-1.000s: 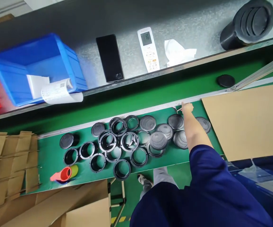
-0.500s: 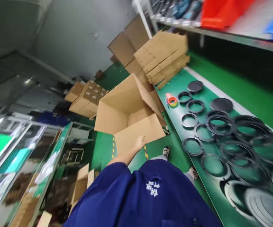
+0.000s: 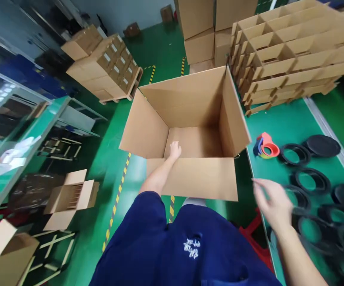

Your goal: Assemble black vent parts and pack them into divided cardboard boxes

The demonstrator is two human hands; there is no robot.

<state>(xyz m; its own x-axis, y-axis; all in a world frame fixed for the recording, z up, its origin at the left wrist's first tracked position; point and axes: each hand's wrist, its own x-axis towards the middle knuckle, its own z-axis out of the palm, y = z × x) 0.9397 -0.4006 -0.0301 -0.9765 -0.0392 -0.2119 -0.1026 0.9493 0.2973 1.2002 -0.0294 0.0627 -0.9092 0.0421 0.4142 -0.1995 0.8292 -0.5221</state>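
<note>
A large cardboard box (image 3: 196, 143) stands before me with its top flaps spread and nothing visible inside. My left hand (image 3: 175, 150) is at the box's near edge, above the near flap (image 3: 200, 178), its fingers curled over the fold. To the right, my right hand (image 3: 275, 202) hovers by the edge of the green table (image 3: 264, 119), slightly blurred, its fingers apart and holding nothing. Near it lie black plastic rings (image 3: 310, 180) and black discs (image 3: 322, 146). Tape rolls in a red holder (image 3: 267, 147) sit farther back on the table.
Stacked cardboard dividers (image 3: 291, 51) stand at the table's far end. Packed cartons (image 3: 106, 63) rest on a pallet at the back left. A small open carton (image 3: 70, 196) and a green workbench (image 3: 45, 123) are on the left. A red stool (image 3: 257, 238) is beside the table.
My view has turned and levelled, bringing the box nearer and showing its inside. My left hand moved from the flap's outer edge to the inner fold. My right hand has appeared over the table edge.
</note>
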